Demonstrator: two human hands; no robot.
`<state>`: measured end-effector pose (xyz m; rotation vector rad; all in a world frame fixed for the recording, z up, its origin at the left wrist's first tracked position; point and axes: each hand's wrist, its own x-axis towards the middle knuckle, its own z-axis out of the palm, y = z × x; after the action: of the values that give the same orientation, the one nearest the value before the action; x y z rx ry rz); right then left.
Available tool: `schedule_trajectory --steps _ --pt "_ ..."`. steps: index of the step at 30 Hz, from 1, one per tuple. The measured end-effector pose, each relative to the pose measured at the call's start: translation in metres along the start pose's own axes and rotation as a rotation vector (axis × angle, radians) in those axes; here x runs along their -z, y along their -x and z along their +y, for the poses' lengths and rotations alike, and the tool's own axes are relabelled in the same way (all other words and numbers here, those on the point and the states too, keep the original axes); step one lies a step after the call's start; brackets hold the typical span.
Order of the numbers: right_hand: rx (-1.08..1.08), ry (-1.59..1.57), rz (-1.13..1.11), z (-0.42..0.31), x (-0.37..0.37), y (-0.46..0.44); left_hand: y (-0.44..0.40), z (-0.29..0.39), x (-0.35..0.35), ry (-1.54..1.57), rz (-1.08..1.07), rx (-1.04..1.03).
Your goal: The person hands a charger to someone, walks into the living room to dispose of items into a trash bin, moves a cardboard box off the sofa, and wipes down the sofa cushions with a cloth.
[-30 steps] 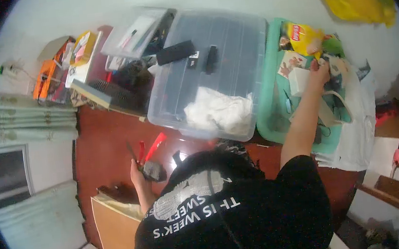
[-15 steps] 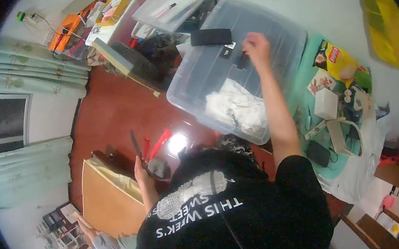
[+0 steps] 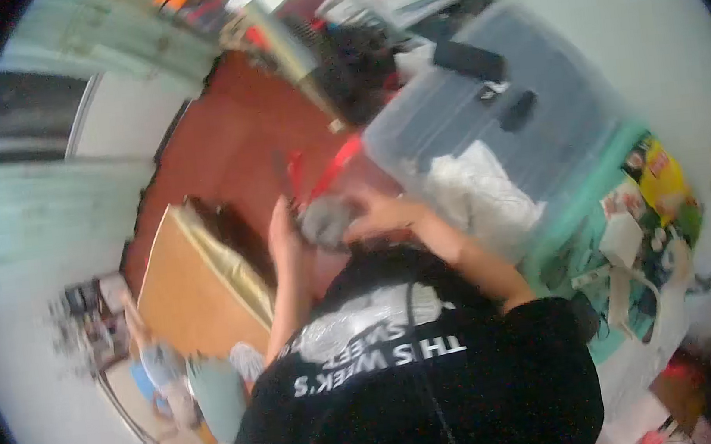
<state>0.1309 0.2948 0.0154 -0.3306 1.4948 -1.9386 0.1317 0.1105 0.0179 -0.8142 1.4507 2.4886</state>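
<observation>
My left hand (image 3: pixel 282 234) is closed at the left side of a grey, fuzzy-looking round thing (image 3: pixel 325 223), low in front of my body. From the right, my right hand (image 3: pixel 382 214) grips the same thing, its fingers against that side. Two red strips (image 3: pixel 334 169) show just beyond it, along with a thin dark strip; blur hides whether they are joined to it. On the lid of a clear plastic storage box (image 3: pixel 397 126) lie a black phone-like slab (image 3: pixel 469 60), a small black piece with a white mark (image 3: pixel 491 91) and a dark oblong thing (image 3: pixel 519 111).
A white cloth (image 3: pixel 477 179) lies at the box's near side. To the right a green surface (image 3: pixel 542 267) carries a white box (image 3: pixel 620 237), a yellow snack bag (image 3: pixel 661 177) and clutter. A tan board-like panel (image 3: pixel 197 282) stands left. Another person's legs (image 3: pixel 162 364) show lower left.
My right hand has come back from the box lid to the grey round thing beside my left hand. A dark oblong thing now shows on the lid. The view has turned and blurred.
</observation>
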Motion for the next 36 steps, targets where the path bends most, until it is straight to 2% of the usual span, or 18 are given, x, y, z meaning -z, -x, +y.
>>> schedule_trajectory --steps 1,3,6,9,11,13,15,17,20,22,23,25,26,28,29,31,33,36 --pt "-0.037 -0.105 0.066 0.0 -0.001 0.003 -0.007 -0.005 -0.002 -0.026 -0.035 -0.052" --pt "-0.151 -0.075 0.04 -0.009 0.005 0.006 -0.001 0.0 -0.03 0.06 -0.127 -0.016" --pt "0.048 -0.081 0.28 0.017 0.011 0.011 -0.01 -0.01 -0.041 0.008 -0.263 -0.05" --pt "0.05 -0.258 0.383 0.018 0.02 0.029 -0.012 -0.022 -0.057 0.01 -0.258 -0.032" --pt "0.082 -0.207 0.465 0.017 0.025 0.04 -0.015 -0.028 -0.065 0.019 -0.239 -0.018" --pt "0.572 0.28 0.74 0.018 0.034 0.046 -0.014 -0.029 -0.069 -0.179 -0.297 -0.103" --pt "0.611 0.248 0.801 -0.001 0.039 0.062 0.001 -0.018 -0.087 -0.247 -0.339 -0.166" --pt "0.409 -0.485 0.72 -0.024 0.041 0.081 -0.016 -0.019 -0.08 -0.249 -0.198 -0.103" --pt "0.416 -0.541 0.898 -0.012 0.052 0.11 -0.02 -0.012 -0.077 -0.169 -0.168 -0.074" --pt "0.421 -0.56 1.055 0.0 0.098 0.119 -0.03 -0.014 -0.064 -0.019 -0.209 -0.052" --pt "0.421 -0.57 1.131 0.011 0.109 0.14 -0.029 -0.013 -0.063 -0.025 -0.214 -0.048" --pt "0.413 -0.593 1.28 0.016 0.191 0.148 -0.026 -0.011 -0.059 -0.246 -0.122 -0.126" --pt "0.41 -0.603 1.353 0.019 0.195 0.148 -0.026 -0.012 -0.054 -0.251 -0.124 -0.125" --pt "0.406 0.042 1.709 0.006 0.217 0.153 -0.031 -0.017 -0.048 -0.356 -0.131 -0.211" --pt "0.406 0.043 1.709 0.002 0.227 0.153 -0.031 -0.018 -0.048 -0.355 -0.131 -0.211" --pt "0.299 0.684 1.844 -0.004 0.248 0.152 -0.031 -0.019 -0.051 -0.461 -0.13 -0.239" --pt "0.252 0.82 1.814 0.018 0.281 0.142 -0.029 -0.02 -0.061 -0.438 -0.104 -0.219" --pt "-0.045 1.429 1.644 0.044 0.314 0.121 -0.03 -0.022 -0.065 -0.441 -0.082 -0.178"
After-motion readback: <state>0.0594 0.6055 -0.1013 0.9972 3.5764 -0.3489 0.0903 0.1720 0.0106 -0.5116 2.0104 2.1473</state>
